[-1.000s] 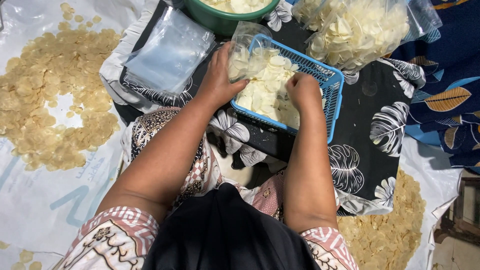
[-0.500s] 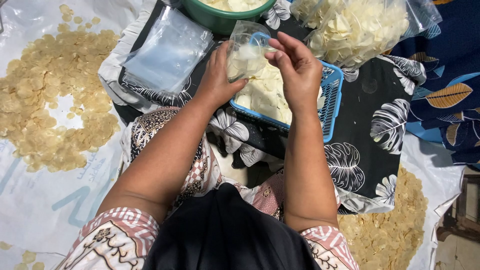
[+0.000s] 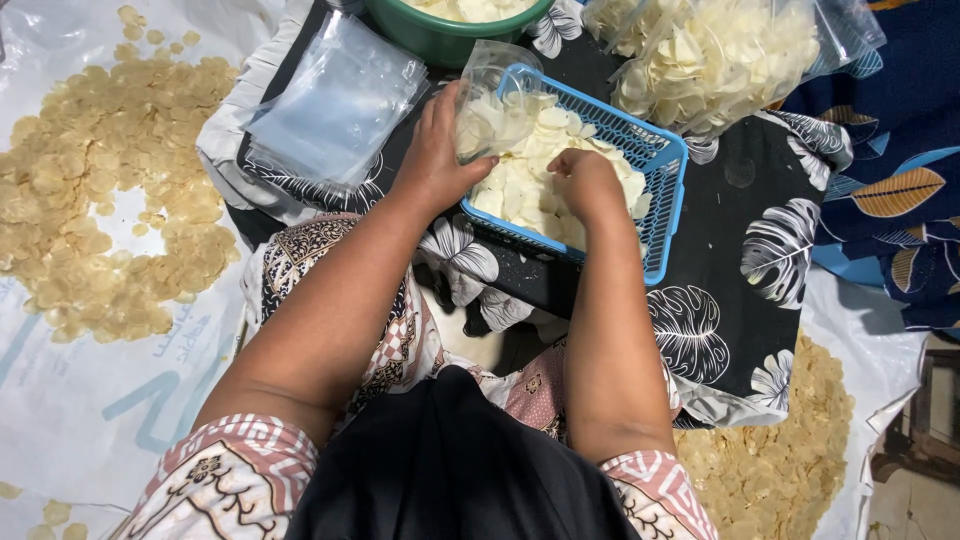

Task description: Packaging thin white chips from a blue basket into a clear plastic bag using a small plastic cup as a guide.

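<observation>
My left hand (image 3: 436, 152) grips a small clear plastic bag (image 3: 490, 98), partly filled with pale raw crackers, at the left end of a blue plastic basket (image 3: 662, 160). The basket holds a heap of white crackers (image 3: 530, 175). My right hand (image 3: 588, 183) is down in that heap with its fingers curled shut over crackers; what lies under the fingers is hidden. Both forearms reach forward from my lap.
A stack of empty clear bags (image 3: 335, 100) lies left of the basket. A green bowl (image 3: 440, 38) stands behind it, a big bag of crackers (image 3: 715, 60) at back right. Yellowish crackers (image 3: 95, 180) lie spread on white sheeting at left and at lower right (image 3: 775, 460).
My right hand was at the bag's mouth half a second ago and has dropped back into the basket's crackers. The left hand keeps hold of the bag, now lower.
</observation>
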